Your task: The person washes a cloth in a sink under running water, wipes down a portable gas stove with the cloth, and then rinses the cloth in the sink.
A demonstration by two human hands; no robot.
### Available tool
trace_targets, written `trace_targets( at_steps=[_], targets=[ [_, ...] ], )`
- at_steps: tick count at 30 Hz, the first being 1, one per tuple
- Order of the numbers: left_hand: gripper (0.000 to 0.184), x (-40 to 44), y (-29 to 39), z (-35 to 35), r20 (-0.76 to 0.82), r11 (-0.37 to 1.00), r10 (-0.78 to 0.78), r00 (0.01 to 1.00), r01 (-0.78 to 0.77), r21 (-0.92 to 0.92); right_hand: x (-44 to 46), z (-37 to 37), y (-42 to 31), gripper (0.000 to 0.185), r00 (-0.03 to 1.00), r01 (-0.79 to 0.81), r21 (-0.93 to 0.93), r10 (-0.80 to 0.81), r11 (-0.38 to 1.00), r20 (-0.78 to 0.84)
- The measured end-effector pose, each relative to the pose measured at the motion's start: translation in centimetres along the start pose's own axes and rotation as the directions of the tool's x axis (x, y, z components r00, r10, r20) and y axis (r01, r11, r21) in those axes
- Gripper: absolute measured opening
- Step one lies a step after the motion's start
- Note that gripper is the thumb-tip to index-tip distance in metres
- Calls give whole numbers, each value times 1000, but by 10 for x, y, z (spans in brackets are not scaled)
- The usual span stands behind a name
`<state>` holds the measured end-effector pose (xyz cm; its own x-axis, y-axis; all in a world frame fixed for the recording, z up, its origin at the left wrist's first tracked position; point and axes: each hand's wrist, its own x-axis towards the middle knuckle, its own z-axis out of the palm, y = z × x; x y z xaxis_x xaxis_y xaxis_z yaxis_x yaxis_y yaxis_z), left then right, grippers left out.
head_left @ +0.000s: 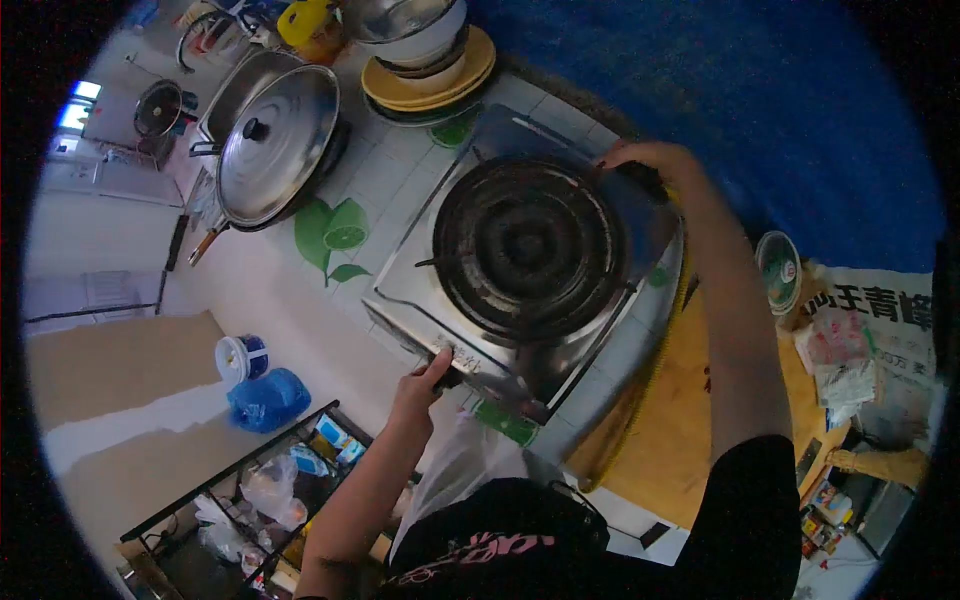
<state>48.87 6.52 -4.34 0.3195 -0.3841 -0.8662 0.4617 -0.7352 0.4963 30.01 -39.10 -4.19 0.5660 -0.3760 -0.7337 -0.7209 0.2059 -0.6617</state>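
Observation:
A silver gas stove (408, 275) with a round black burner grate (530, 245) sits at an angle on the tiled counter (385, 165). At its front edge, near the control panel, my left hand (422, 385) has its fingers closed, the thumb or a finger resting on the panel; what lies under them is hidden. My right hand (645, 160) reaches to the stove's far right corner, its fingers bent around something dark there that I cannot make out clearly.
Left of the stove stands a lidded pan (280, 145). Behind are stacked bowls and yellow plates (478, 65). A yellow board or mat (660, 425) lies to the right, with a bowl (778, 270) and plastic bags (840, 350) beyond. A shelf (235, 465) stands lower left.

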Motion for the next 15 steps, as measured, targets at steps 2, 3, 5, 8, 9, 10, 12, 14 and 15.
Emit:
trace_targets(
  at_steps=[2,3,5,8,9,10,12,14,15],
  targets=[
    [70,-19,21,8,-30,999,-12,999,13,30,-1,2,7,46,1000,2,41,0,999,-30],
    [62,-29,32,12,-9,998,-43,999,42,-45,-4,8,12,45,938,124,-115,-154,986,-311],
    [59,-23,32,8,8,997,-64,998,64,-39,-31,20,18,43,682,311,-236,-389,921,-619],
    [67,-26,31,-3,31,1000,-12,999,12,21,-131,88,12,40,475,680,199,-217,706,-853],
    [64,-14,15,-17,48,1000,6,999,-6,8,-156,116,15,41,451,782,253,-237,569,-860],
    [64,-8,3,-26,56,1000,3,998,-3,5,-180,142,21,42,420,862,296,-253,412,-872],
    [57,-6,-14,-45,-130,904,417,900,-425,-46,-205,197,70,43,439,760,397,44,514,-897],
    [48,-28,16,-74,-28,712,620,784,-548,439,-220,271,107,42,421,452,257,50,854,-906],
    [49,-25,24,-89,109,342,834,542,-661,668,-222,309,124,41,343,122,-30,-70,992,-937]
  ],
)
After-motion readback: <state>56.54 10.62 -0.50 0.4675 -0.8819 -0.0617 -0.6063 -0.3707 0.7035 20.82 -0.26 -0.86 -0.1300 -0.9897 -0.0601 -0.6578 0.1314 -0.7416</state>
